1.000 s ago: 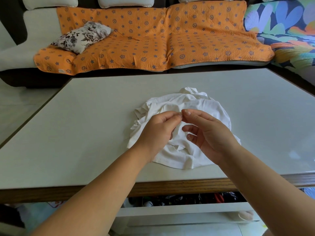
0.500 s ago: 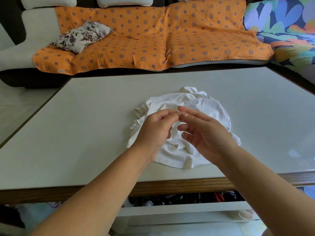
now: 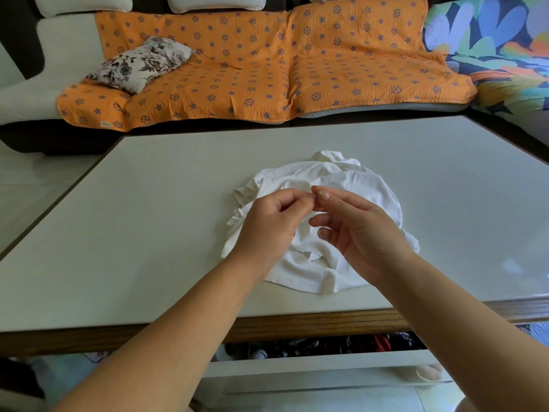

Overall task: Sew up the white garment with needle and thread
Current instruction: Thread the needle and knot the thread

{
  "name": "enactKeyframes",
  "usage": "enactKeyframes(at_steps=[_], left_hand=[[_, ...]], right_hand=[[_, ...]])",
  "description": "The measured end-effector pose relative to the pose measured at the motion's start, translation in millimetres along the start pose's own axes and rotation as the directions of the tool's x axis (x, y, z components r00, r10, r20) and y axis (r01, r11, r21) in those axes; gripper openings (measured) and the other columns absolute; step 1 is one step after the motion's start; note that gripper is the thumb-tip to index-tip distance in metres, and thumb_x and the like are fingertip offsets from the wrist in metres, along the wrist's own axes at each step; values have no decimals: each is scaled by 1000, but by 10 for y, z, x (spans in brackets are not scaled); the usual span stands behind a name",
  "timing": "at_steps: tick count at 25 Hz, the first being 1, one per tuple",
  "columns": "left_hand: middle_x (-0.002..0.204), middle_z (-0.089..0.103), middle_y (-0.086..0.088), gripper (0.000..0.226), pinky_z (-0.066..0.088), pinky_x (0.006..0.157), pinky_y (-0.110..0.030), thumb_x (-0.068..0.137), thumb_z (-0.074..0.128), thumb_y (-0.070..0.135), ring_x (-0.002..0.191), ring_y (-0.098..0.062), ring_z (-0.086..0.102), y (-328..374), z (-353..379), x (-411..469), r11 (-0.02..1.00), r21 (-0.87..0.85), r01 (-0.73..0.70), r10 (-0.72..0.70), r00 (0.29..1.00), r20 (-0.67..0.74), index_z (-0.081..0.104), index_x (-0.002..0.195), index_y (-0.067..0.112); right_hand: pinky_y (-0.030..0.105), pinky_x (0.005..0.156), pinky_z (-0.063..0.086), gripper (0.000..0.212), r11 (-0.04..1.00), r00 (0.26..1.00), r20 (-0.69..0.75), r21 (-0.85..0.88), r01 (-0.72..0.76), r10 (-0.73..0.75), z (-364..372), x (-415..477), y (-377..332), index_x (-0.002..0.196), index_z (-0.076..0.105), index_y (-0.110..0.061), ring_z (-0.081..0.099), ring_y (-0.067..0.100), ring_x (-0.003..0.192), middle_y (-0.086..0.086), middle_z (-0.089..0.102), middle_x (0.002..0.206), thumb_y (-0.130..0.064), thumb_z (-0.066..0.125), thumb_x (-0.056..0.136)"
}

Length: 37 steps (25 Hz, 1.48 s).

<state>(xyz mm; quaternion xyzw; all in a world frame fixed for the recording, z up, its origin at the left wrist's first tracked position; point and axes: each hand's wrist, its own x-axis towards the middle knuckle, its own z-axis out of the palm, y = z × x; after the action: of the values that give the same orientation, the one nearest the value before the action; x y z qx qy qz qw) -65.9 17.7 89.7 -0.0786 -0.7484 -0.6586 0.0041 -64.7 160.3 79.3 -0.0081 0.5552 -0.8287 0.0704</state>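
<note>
The white garment (image 3: 365,188) lies crumpled in a heap on the pale table (image 3: 148,233), near its front edge. Both hands hover just above the garment's middle with their fingertips touching. My left hand (image 3: 267,230) is curled, its thumb and forefinger pinched together. My right hand (image 3: 356,233) also pinches with thumb and forefinger, and its other fingers are spread below. What they pinch is very thin, seemingly needle and thread, and is too small to make out. A faint thread-like line (image 3: 221,241) lies at the garment's left edge.
A sofa with an orange patterned cover (image 3: 267,69) and a floral cushion (image 3: 139,63) stands behind the table. A colourful cover (image 3: 505,55) lies at the far right. The table's wooden front edge (image 3: 297,322) is close to me, with a shelf of small items (image 3: 326,346) below.
Both hands stay over the garment with their fingertips pinched together. Only the fingers shifted slightly, and the right hand's lower fingers spread a little.
</note>
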Motion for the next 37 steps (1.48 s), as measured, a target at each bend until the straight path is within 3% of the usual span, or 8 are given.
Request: enactKeyframes(at_steps=[12, 20, 27, 32, 37], left_hand=[[48, 52, 23, 17, 34, 54, -7, 97, 57, 21, 49, 5, 48, -29, -26, 7, 989, 132, -61, 63, 998, -18, 73, 96, 14], [46, 50, 23, 17, 33, 52, -6, 97, 58, 20, 46, 5, 47, -23, -28, 5, 983, 165, -87, 90, 996, -7, 73, 94, 14], [52, 56, 24, 17, 34, 54, -6, 96, 58, 18, 49, 4, 48, -12, -35, 3, 987, 142, -77, 80, 997, -20, 74, 93, 16], [48, 49, 19, 18, 35, 54, -10, 96, 58, 21, 47, 1, 42, -19, -44, 11, 988, 132, -79, 83, 996, -29, 74, 90, 20], [45, 45, 20, 15, 34, 53, -9, 96, 59, 20, 47, 1, 43, -11, -44, 5, 991, 118, -70, 76, 996, -46, 73, 89, 19]], right_hand=[[21, 60, 49, 8, 1000, 1000, -30, 11, -2, 2, -4, 2, -22, 93, 72, -13, 65, 12, 69, 5, 73, 90, -16, 66, 89], [21, 59, 48, 17, 1000, 999, -39, 9, 25, -24, -7, -3, -31, 87, 68, -12, 64, 11, 67, 3, 73, 82, -25, 69, 75], [20, 57, 48, 10, 998, 996, -91, 60, 27, -21, -45, 23, -91, 89, 66, -13, 65, 11, 64, 1, 69, 79, -22, 67, 85], [23, 59, 50, 41, 989, 995, -61, 132, -68, 76, -98, 23, -111, 104, 69, -12, 67, 14, 68, 4, 71, 86, -45, 44, 99], [26, 64, 52, 35, 990, 997, 60, 124, -64, 57, -117, -12, -97, 107, 68, -7, 67, 20, 75, 13, 70, 100, -11, 37, 92]])
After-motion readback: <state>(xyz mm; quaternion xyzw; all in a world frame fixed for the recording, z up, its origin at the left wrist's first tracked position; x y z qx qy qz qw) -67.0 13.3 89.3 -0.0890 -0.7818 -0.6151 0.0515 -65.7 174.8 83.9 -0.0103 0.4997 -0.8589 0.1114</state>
